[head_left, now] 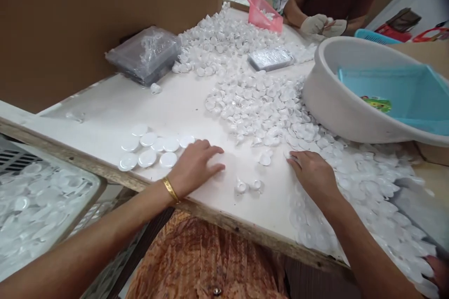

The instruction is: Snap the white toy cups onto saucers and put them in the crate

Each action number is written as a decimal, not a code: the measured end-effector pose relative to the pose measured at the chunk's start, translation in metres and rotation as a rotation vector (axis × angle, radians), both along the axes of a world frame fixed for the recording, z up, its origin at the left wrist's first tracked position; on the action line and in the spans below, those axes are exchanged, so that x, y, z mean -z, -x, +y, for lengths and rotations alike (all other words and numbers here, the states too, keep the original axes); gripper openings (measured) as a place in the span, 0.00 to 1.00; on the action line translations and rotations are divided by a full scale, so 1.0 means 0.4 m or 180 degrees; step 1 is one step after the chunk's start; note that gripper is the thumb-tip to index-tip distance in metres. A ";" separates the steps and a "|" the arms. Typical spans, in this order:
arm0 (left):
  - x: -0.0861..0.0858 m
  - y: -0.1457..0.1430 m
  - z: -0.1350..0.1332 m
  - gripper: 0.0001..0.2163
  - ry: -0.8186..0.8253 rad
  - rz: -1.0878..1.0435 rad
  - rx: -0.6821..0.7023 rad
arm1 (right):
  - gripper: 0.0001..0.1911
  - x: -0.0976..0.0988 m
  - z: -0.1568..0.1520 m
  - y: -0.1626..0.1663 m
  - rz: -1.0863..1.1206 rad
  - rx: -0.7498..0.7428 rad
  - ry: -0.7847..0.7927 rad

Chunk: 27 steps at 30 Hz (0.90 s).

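My left hand (196, 163) rests on the table, thumb and fingers apart, holding nothing. Beside it lie several small round white saucers (148, 158) in loose rows. My right hand (313, 173) is at the edge of the heap of small white plastic pieces (259, 103), thumb and forefinger pinched together; what is between them, if anything, is too small to make out. Between my hands lie two small white cups (242, 187) side by side, and another white piece (265, 158) sits a little farther back.
A grey tub (315, 74) with a blue basket (386, 84) inside stands at right. Plastic-wrapped packs (143, 53) and a pink scoop (261, 16) lie farther back. A crate of white pieces (28, 205) is below left. A co-worker's gloved hands (322, 25) are across the table.
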<state>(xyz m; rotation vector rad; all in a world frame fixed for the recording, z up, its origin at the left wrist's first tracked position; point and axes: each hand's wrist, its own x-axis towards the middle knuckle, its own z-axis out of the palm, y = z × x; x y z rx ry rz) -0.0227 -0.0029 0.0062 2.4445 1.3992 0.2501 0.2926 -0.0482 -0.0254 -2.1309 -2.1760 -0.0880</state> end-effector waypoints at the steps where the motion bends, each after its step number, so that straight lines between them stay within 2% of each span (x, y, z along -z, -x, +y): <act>1: 0.009 -0.016 -0.012 0.15 0.0125 -0.0020 0.0151 | 0.13 0.000 -0.004 -0.001 -0.0036 0.0034 -0.0065; 3: 0.028 -0.036 -0.024 0.13 0.0074 0.0086 0.0263 | 0.13 -0.019 -0.009 0.008 0.0165 0.0254 -0.0254; 4: 0.036 -0.040 -0.024 0.12 -0.0018 0.0144 0.0222 | 0.13 -0.036 -0.010 0.020 0.0493 0.0420 -0.0345; 6: 0.047 -0.037 -0.013 0.10 -0.0108 0.0179 0.0034 | 0.13 -0.077 -0.008 0.061 0.1600 0.0687 -0.0290; 7: 0.050 -0.033 -0.006 0.10 -0.0085 0.0154 -0.0074 | 0.13 -0.097 -0.004 0.091 0.2269 0.0733 -0.0089; 9: 0.048 -0.023 0.007 0.13 0.0046 0.0071 -0.0247 | 0.12 -0.128 0.010 0.165 0.3353 0.0603 0.0654; 10: 0.046 -0.018 0.012 0.14 0.0104 0.0026 -0.0329 | 0.11 -0.135 0.020 0.205 0.3632 0.0544 0.0992; 12: 0.042 -0.005 0.015 0.14 0.0131 -0.0060 -0.0476 | 0.07 -0.133 0.045 0.278 0.4051 0.0519 0.1349; 15: 0.040 0.021 0.016 0.16 0.0011 -0.0110 -0.0622 | 0.03 -0.100 0.085 0.353 0.4432 0.0529 0.1664; 18: 0.041 0.050 0.021 0.16 -0.0075 -0.0034 -0.0750 | 0.02 -0.069 0.114 0.388 0.4488 0.0732 0.1947; 21: 0.039 0.069 0.027 0.16 -0.0039 0.0010 -0.0854 | 0.04 -0.061 0.129 0.402 0.4399 0.0941 0.2094; 27: 0.029 0.056 0.021 0.14 -0.0045 -0.0331 -0.0926 | 0.03 -0.058 0.130 0.399 0.4378 0.0853 0.2194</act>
